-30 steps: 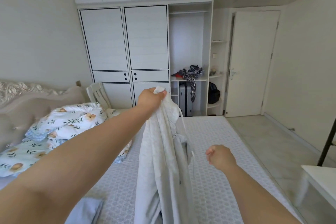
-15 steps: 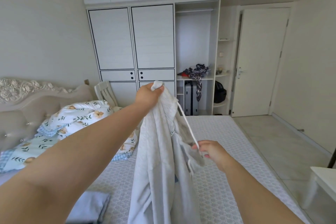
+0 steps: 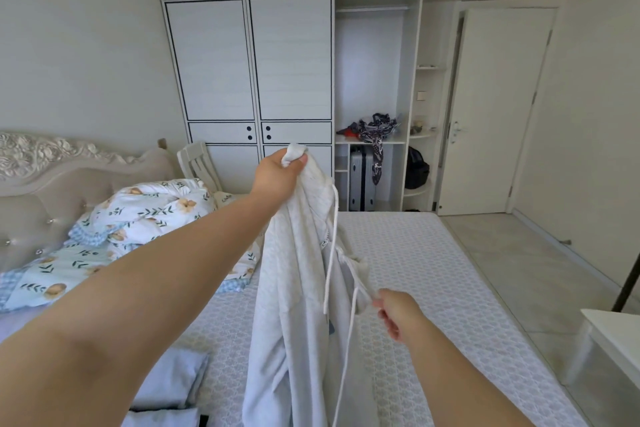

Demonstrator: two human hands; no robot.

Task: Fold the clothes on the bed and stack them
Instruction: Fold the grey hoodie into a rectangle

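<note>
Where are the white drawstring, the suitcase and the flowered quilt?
white drawstring [image 3: 333, 239]: head view, its upper stretch beside the held garment.
suitcase [image 3: 361, 180]: head view, its ribbed front, in the open wardrobe.
flowered quilt [image 3: 156, 208]: head view, top of the heap.

A bed [image 3: 433, 274] is covered by a pale sheet with a small repeating lattice pattern, and a padded beige headboard [image 3: 52, 184] with carved trim is seen at its left end. A crumpled floral quilt [image 3: 145, 215] in white and light blue is heaped against that headboard. Folded pale blue clothes [image 3: 173, 381] are laid on the near left part of the sheet, and a second folded piece [image 3: 162, 419] is set just in front of them
</note>
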